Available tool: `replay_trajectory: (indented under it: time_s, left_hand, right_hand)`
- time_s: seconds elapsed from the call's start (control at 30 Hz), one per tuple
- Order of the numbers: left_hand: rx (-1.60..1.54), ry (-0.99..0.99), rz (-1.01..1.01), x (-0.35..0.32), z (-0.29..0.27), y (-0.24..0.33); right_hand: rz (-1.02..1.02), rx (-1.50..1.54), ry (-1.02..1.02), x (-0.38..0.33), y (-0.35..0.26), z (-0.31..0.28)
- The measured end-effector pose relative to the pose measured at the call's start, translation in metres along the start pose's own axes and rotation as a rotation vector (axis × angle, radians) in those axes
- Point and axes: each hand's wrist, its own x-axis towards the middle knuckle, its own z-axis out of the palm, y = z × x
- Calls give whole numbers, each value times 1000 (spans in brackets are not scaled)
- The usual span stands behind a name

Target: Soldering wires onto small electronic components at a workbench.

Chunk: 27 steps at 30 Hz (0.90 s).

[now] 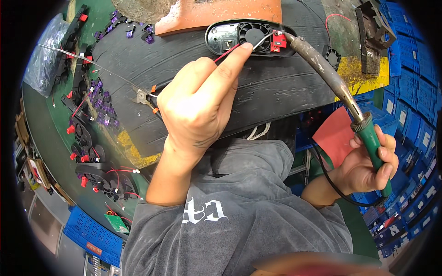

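A black oval housing [223,34] with a small fan [254,37] lies at the far side of the black work surface. A red part [277,42], seemingly a small circuit board, sits at its right end. My left hand [198,94] is closed, index finger forward over the housing's near edge. From its fingertips a thin grey solder wire [263,41] runs to the red part. A red lead [226,54] passes beside that finger. My right hand [375,161] grips the green handle of a soldering iron [329,73], whose tip meets the red part's upper edge.
Diagonal cutters [142,97] with orange handles lie left of my left wrist. Several black fan housings [85,138] with red leads and purple pieces [103,103] lie further left. An orange board [221,14] stands behind. Blue bins [414,64] fill the right side; a rusty metal bracket [370,34] is far right.
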Motion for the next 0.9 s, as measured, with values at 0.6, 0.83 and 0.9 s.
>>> replay_trajectory:
  time_s: [0.6, 0.83, 0.9]
  left_hand:
    - [-53, 46, -11, 1, -2, 2]
    - [-24, 33, -32, 0, -3, 4]
    - [-39, 35, -28, 1, -2, 3]
  right_hand:
    - [-53, -24, -17, -1, -6, 0]
    - [-73, -70, 10, -1, -5, 6]
    - [-87, -105, 51, -2, -3, 7]
